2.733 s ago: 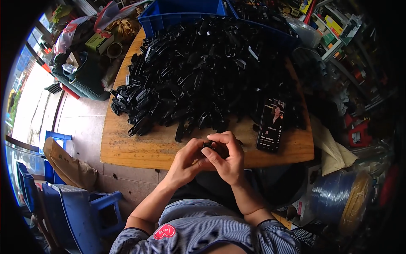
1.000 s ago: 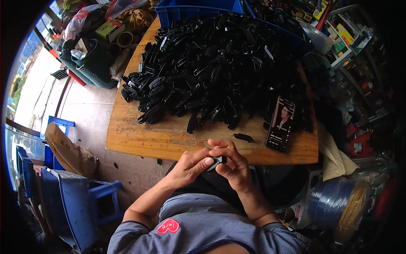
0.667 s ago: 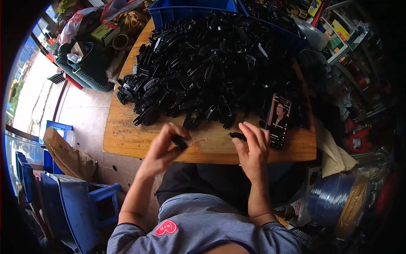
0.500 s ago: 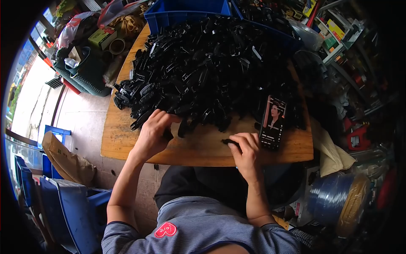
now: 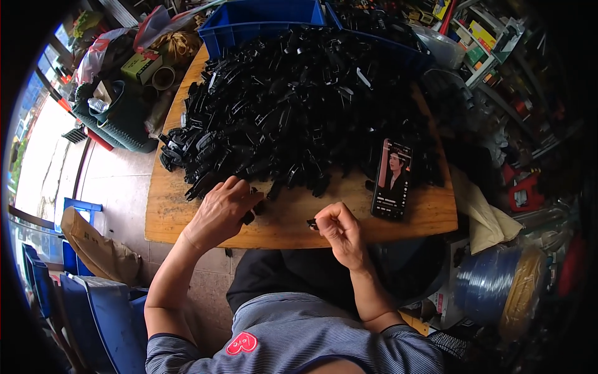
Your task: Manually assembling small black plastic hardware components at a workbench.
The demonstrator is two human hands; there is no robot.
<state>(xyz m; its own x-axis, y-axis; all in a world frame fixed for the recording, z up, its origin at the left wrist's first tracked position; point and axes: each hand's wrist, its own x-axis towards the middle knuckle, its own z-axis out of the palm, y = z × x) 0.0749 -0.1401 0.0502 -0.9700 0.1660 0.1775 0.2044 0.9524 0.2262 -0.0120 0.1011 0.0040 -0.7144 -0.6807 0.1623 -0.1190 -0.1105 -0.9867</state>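
- Right hand (image 5: pixel 341 229) is curled shut, pinching a small black part (image 5: pixel 311 223) that just pokes out on the thumb side. It sits low over the bare front strip of the wooden worktop (image 5: pixel 293 218).
- Left hand (image 5: pixel 221 209) lies flat-ish with fingers bent down onto another black piece (image 5: pixel 249 217) at the near edge of the heap. Can't tell if that grip has actually closed on it or the fingers only rest on top.
- Just beyond the left grip is the big pile of black plastic parts (image 5: pixel 299 106), covering most of the worktop.
- Off to the outer side of the right grip, near but not touching, a phone (image 5: pixel 392 179) lies face up with its screen lit.
- My take on doing this well: pull only one piece free from the heap edge so nothing else slides off, and keep the right-hand part turned the same way each time so the two meet cleanly.
- Farther back, past the pile: blue bins (image 5: pixel 261 22). A blue stool (image 5: pixel 81 209) stands on the floor well out from the left grip.
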